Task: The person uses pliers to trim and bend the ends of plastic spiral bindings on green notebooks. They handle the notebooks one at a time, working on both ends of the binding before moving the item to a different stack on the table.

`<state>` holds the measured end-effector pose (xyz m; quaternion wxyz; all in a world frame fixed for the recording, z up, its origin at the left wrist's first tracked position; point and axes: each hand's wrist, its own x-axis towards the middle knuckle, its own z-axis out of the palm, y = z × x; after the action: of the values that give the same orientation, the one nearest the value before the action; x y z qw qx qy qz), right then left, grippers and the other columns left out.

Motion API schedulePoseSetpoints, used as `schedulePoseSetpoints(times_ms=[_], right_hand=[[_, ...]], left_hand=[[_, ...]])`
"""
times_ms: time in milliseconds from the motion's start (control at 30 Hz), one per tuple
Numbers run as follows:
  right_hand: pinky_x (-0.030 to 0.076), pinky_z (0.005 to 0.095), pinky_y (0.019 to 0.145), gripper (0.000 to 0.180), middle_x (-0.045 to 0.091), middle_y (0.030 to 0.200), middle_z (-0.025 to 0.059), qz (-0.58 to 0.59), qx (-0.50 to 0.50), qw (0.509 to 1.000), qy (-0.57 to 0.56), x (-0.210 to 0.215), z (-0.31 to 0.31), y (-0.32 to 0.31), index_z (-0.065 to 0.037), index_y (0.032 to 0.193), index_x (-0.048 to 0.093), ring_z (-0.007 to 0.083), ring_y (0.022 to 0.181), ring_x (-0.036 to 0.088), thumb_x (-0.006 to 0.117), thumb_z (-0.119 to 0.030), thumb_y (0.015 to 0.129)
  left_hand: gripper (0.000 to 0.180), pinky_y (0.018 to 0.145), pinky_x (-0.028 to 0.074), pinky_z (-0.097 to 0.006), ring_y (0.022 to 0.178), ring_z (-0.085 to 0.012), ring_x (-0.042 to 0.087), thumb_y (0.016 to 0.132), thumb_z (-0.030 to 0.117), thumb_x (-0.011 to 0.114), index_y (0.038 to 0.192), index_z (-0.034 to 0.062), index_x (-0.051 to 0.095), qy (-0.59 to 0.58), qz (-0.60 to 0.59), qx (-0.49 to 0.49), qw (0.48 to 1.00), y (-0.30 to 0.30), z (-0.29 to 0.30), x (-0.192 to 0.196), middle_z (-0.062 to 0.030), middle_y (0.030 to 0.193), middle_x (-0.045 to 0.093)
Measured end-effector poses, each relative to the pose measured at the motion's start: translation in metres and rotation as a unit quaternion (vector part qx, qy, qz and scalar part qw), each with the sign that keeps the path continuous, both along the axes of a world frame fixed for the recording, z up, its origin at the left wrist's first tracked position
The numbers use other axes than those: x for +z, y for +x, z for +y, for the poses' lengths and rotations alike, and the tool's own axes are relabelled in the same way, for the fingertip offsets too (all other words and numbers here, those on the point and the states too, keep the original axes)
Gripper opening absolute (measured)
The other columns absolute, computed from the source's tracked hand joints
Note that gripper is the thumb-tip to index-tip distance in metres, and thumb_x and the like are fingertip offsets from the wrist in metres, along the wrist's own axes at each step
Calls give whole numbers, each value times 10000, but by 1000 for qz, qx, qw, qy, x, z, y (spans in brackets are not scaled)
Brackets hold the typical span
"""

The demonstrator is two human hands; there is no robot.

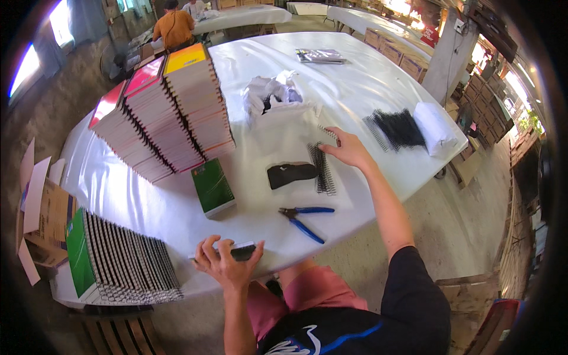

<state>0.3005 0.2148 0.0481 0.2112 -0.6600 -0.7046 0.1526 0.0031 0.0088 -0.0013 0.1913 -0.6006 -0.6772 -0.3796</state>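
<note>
A row of green-covered notebooks with black spirals (131, 260) stands at the lower left of the frame, and a rectangular green notebook cover (212, 183) faces up left of centre. Below it, my left hand (223, 263) is curled around a small dark block with a pale edge (243, 253). The bundle of slim black binding coils (321, 170) lies right of centre, just below-left of my right hand (349, 149), its fingers parted at one loose dark coil (326, 131); whether they pinch it, I cannot tell

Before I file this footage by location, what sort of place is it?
Probably a workshop where notebooks are put together: tall stacks of spiral notebooks stand on a large white-covered table, which also holds loose black coils and blue-handled pliers.
</note>
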Motion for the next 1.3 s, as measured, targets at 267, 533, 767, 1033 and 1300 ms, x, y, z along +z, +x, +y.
schedulePoseSetpoints(times_ms=[267, 533, 767, 1033, 1300], right_hand=[[441, 298, 666, 290, 547, 769, 97, 188, 371, 909, 3, 11, -115, -90, -110, 1211, 581, 223, 682, 528, 510, -130, 931], [446, 290, 670, 235, 570, 822, 83, 229, 324, 918, -3, -1, -137, -131, -119, 1031, 702, 204, 755, 561, 666, -67, 805], [457, 283, 697, 236, 592, 869, 63, 277, 352, 894, 28, -10, -131, -135, -120, 954, 730, 189, 790, 574, 682, 4, 759], [451, 275, 687, 249, 615, 832, 64, 269, 393, 877, -69, -3, -130, -133, -117, 1023, 705, 172, 759, 585, 664, -31, 793], [448, 315, 648, 468, 613, 842, 101, 178, 368, 893, -187, 26, -133, -128, -115, 1315, 470, 221, 702, 569, 594, -107, 863]], left_hand=[[412, 883, 301, -482, 1035, -292, 453, 535, 420, 818, 711, 139, 573, 16, -21, -19, 999, 6, 7, 1, -26, 965, 530], [424, 877, 269, -486, 1008, -251, 457, 536, 459, 807, 732, 165, 574, 22, -33, 5, 999, 0, 7, -4, -11, 921, 517], [434, 898, 215, -598, 962, -229, 456, 534, 508, 788, 717, 183, 565, 17, -52, 4, 999, -1, 9, -10, -3, 871, 479], [482, 859, 253, -490, 955, -252, 452, 516, 514, 807, 761, 166, 582, -14, -38, -1, 999, -2, 6, -4, -20, 877, 484], [524, 871, 281, -503, 983, -236, 455, 602, 579, 725, 910, 171, 606, -48, -9, -35, 998, -11, 2, -6, -13, 895, 502]])
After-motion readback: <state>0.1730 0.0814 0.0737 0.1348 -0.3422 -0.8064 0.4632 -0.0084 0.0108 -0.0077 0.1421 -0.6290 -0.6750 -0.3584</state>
